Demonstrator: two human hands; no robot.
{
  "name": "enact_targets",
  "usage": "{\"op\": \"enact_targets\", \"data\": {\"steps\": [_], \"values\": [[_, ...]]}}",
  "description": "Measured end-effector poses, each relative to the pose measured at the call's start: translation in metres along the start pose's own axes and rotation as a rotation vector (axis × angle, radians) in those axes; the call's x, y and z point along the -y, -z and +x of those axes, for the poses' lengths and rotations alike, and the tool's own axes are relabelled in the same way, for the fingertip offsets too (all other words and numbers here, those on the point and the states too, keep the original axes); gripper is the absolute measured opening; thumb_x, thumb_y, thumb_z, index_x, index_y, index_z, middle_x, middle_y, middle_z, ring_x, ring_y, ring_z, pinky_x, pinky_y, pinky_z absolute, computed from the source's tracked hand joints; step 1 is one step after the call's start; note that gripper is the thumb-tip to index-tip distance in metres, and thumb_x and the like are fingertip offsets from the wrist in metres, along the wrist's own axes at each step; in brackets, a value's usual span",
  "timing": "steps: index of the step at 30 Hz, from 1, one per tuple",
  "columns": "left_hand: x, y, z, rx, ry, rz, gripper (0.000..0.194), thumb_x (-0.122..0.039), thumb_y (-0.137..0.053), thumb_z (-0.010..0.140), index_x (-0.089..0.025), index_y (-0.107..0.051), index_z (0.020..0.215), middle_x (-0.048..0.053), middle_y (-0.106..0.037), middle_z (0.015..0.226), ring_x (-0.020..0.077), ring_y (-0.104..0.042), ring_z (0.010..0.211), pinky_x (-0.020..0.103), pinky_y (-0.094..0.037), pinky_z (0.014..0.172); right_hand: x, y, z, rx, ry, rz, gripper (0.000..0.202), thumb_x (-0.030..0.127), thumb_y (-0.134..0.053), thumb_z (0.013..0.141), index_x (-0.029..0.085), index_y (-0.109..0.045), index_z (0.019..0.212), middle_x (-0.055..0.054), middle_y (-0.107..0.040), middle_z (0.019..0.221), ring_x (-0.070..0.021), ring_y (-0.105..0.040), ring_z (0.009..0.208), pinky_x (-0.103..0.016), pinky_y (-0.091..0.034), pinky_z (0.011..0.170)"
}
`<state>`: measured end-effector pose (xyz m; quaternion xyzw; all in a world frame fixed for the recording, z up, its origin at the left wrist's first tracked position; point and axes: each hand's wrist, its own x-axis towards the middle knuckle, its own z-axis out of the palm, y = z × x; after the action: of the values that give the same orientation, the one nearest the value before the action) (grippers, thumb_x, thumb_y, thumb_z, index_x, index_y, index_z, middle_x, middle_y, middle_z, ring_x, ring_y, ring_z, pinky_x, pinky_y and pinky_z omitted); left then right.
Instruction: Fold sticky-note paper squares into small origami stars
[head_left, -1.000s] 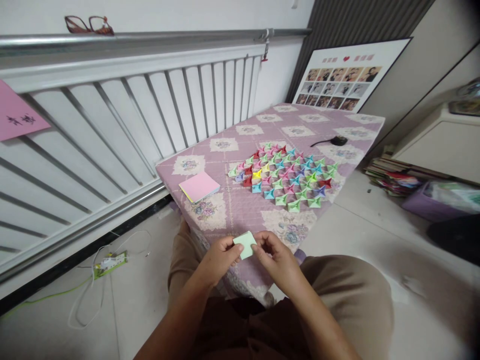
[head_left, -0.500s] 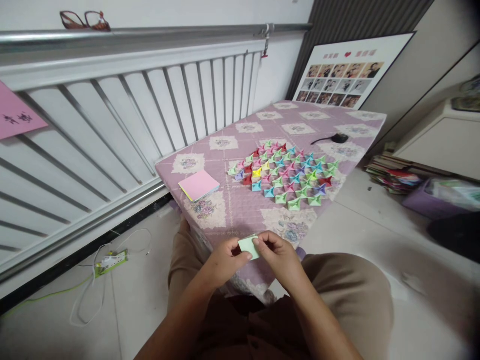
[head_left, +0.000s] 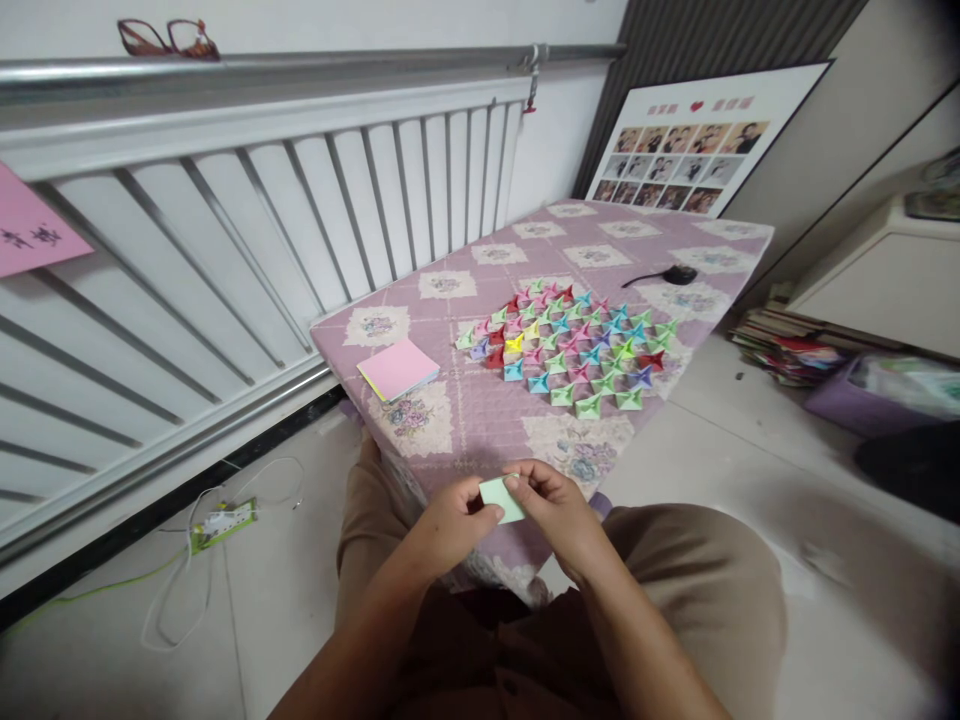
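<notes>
A white radiator [head_left: 361, 200] is set along a white wall [head_left: 375, 20] beneath a metal pipe [head_left: 375, 64]. The desk [head_left: 487, 430] is covered in lilac floral cloth [head_left: 442, 325]. A photo board [head_left: 660, 140] is propped before grey ribbed panelling [head_left: 720, 30]. The floor [head_left: 277, 620] is laid with pale tiles.

Red heart [head_left: 697, 107], blurred lettering [head_left: 733, 103] on board [head_left: 784, 90], illegible handwriting [head_left: 46, 236] on pink sheet [head_left: 16, 205]

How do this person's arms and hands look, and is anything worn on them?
The left hand and the right hand are ungloved. The left forearm and right forearm are uncovered; no watch or bracelet shows on either wrist, and no sleeve is in view. The top is dark brown.
</notes>
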<state>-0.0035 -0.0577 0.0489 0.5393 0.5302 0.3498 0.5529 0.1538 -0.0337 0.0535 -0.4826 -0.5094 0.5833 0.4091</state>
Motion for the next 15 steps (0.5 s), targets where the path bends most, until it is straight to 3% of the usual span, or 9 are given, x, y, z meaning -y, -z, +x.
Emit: {"op": "enact_targets", "data": {"steps": [15], "values": [[-0.0015,0.0023,0.0017,-0.017,-0.040,0.068,0.015,-0.024,-0.056,0.079,-0.013,-0.066,0.085,0.001,-0.059,0.072,0.0128,-0.047,0.064,0.024,-0.036,0.061,0.0008,0.0019,0.0033,-0.032,-0.050,0.058,0.034,0.054,-0.066,0.071,0.021,-0.059,0.075,0.002,-0.052,0.063,-0.0113,-0.044,0.055,-0.024,-0.038,0.050]]}}
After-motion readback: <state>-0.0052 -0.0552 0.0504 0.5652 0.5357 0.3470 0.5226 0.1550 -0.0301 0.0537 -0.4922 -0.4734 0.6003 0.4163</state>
